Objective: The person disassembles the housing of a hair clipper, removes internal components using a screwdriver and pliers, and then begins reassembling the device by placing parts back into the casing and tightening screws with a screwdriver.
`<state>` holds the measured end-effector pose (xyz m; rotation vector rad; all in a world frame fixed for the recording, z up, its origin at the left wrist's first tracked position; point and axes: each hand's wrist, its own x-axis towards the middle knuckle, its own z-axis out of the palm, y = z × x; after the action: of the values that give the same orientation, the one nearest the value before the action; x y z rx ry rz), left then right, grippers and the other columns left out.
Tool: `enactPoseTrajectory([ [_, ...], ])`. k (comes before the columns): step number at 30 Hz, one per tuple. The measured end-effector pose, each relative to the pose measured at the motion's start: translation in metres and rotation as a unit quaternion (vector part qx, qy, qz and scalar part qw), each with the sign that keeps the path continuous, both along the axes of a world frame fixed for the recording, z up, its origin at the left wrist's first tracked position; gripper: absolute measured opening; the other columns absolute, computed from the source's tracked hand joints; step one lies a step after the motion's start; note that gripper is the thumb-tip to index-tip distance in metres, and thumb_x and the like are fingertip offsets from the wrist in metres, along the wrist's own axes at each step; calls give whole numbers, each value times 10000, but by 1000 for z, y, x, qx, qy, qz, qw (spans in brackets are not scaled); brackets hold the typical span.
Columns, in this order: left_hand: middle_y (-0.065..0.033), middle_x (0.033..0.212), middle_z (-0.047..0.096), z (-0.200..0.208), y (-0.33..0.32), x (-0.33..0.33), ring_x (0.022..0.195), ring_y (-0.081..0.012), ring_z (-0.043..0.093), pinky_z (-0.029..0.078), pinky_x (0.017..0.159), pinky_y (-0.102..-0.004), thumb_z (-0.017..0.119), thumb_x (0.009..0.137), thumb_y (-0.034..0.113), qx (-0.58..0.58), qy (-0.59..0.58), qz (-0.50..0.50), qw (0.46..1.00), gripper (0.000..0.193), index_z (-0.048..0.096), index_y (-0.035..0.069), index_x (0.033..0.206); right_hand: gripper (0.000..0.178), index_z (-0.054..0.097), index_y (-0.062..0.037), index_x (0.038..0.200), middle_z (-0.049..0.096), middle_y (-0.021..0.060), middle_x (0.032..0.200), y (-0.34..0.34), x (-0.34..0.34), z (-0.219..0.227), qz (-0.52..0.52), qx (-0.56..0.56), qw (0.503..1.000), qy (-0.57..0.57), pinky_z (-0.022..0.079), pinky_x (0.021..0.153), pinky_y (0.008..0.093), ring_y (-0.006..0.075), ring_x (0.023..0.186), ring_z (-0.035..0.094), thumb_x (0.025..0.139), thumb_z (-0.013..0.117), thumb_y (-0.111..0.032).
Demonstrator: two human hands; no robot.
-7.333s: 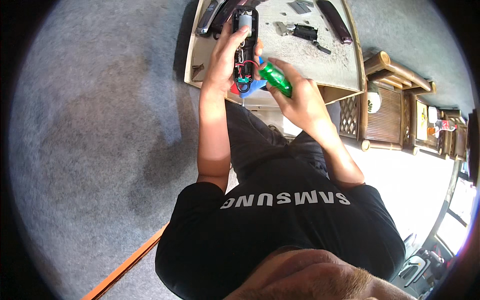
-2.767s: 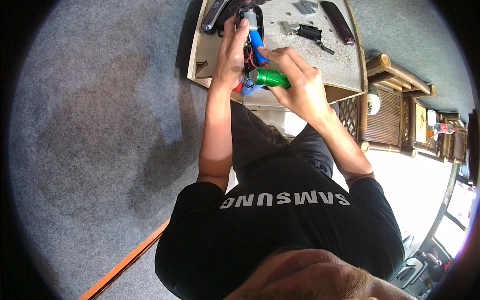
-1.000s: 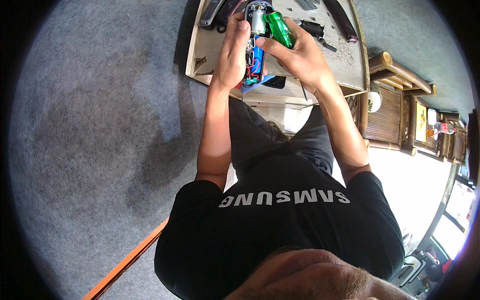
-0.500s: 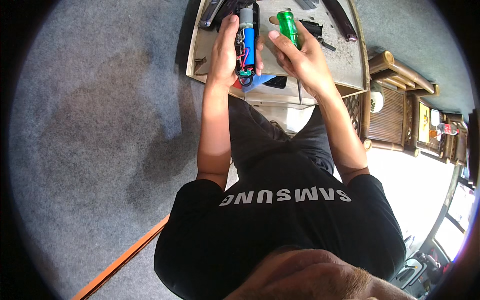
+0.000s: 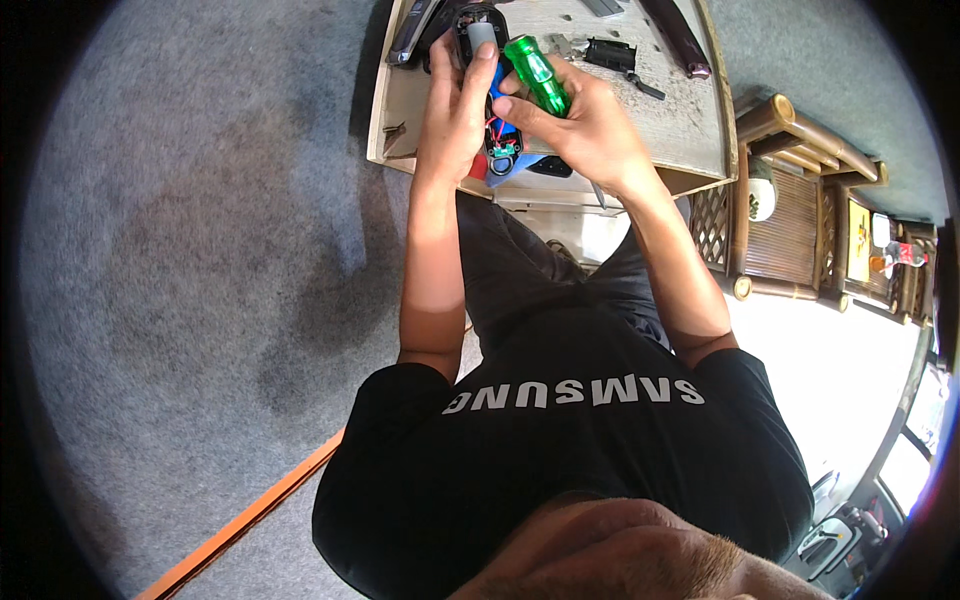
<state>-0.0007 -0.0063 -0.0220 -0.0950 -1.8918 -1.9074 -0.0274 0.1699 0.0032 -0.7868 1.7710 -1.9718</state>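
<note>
My left hand (image 5: 455,115) grips an opened black hand-held device (image 5: 490,90) with a blue cell, red wires and a grey round motor part showing inside. My right hand (image 5: 590,125) is closed around the green translucent handle of a screwdriver (image 5: 537,75), right beside the device. The screwdriver's tip is hidden behind my fingers. Both hands hover over the near edge of a small pale worktable (image 5: 690,120).
On the table lie a black part (image 5: 612,52), a dark long casing piece (image 5: 677,38) and another dark casing half (image 5: 408,32). A bamboo rack (image 5: 800,200) stands to the right. Grey carpet (image 5: 200,250) spreads left, with an orange strip (image 5: 250,515) on it.
Over the earlier frames my hands lifted the device and screwdriver further up over the table. The screwdriver swung from lying across to upright, then came back against the device.
</note>
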Motion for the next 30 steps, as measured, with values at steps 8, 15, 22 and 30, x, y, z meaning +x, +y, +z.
enactPoseTrajectory([
  [8, -78, 872, 629, 24, 13, 14, 577, -153, 663, 560, 394, -304, 583, 1062, 354, 110, -84, -9, 990, 421, 496, 58, 1348, 327, 655, 16, 1035, 725, 108, 755, -8, -5, -4, -27, 89, 991, 95, 578, 637, 301, 142, 708, 744, 951, 802, -264],
  [15, -82, 945, 622, 24, 10, 13, 595, -169, 661, 570, 393, -339, 602, 1059, 313, 156, -102, -42, 982, 363, 466, 66, 1287, 384, 641, 17, 1017, 738, 118, 752, -3, -5, -5, -20, 83, 994, 71, 584, 654, 317, 176, 708, 768, 955, 788, -333],
  [22, -32, 983, 585, 12, 3, 8, 810, -94, 617, 556, 616, -267, 578, 1079, 349, 91, -62, -15, 994, 370, 482, 71, 1305, 368, 640, 23, 1002, 729, 119, 717, -6, -5, 2, -25, 144, 984, 104, 573, 664, 345, 195, 701, 759, 951, 768, -318],
  [30, -101, 821, 666, 23, 9, 15, 537, -211, 674, 583, 434, -350, 508, 1083, 384, 137, -88, -40, 986, 360, 472, 139, 1344, 482, 650, 24, 954, 691, 59, 695, 0, -2, 3, -13, 42, 999, 22, 524, 633, 318, 128, 686, 686, 983, 734, -450],
])
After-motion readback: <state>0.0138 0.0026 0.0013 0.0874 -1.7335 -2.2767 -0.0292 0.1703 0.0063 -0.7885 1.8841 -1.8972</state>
